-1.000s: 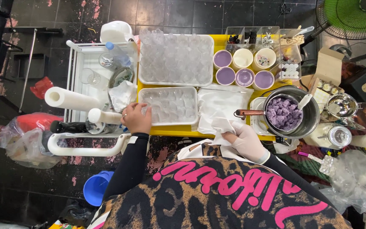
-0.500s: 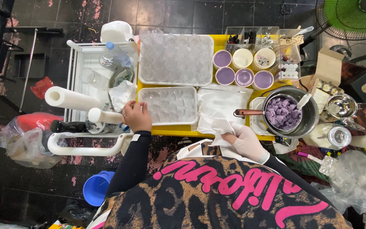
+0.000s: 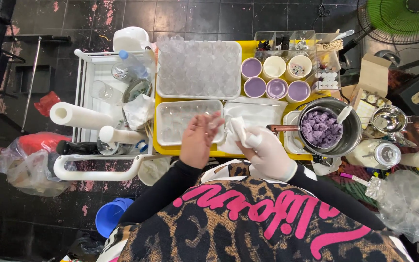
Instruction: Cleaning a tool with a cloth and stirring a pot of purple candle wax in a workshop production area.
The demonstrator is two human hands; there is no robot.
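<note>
Now lifted off the white rack's (image 3: pixel 86 104) edge, bare left hand (image 3: pixel 197 138) over clear tray (image 3: pixel 170 121), fingers loosely curled on 1 small clear cup (image 3: pixel 215 123); gloved right hand (image 3: pixel 267 153) clenching white cloth (image 3: pixel 238 128) beside it.

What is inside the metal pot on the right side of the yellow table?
The metal pot holds purple lumps, with a white spoon leaning in at its rim. The lumps cover the pot's bottom, so anything beneath them stays hidden.
</note>
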